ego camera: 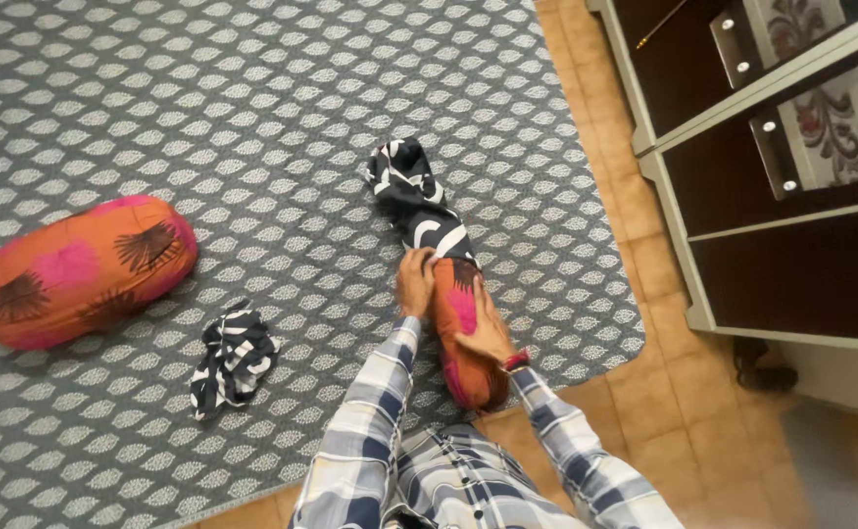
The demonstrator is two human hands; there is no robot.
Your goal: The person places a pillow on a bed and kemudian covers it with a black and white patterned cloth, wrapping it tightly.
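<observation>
We are looking down at a home's room: a grey leaf-patterned woven rug is covering orange floor tiles, and a dark wooden cabinet is standing at upper right.

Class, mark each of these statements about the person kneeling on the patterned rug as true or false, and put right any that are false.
1. Both hands are on the orange pillow in front of the person. True: the left hand and right hand rest on it.
2. A black-and-white cover is partly over that pillow. True.
3. The second orange pillow lies to the right, by the cabinet. False: it lies far left on the rug.
4. The crumpled black-and-white cloth sits on top of the second pillow. False: it lies on the rug, apart from it.
5. The person wears a plain white shirt. False: the sleeves are checked.
</observation>
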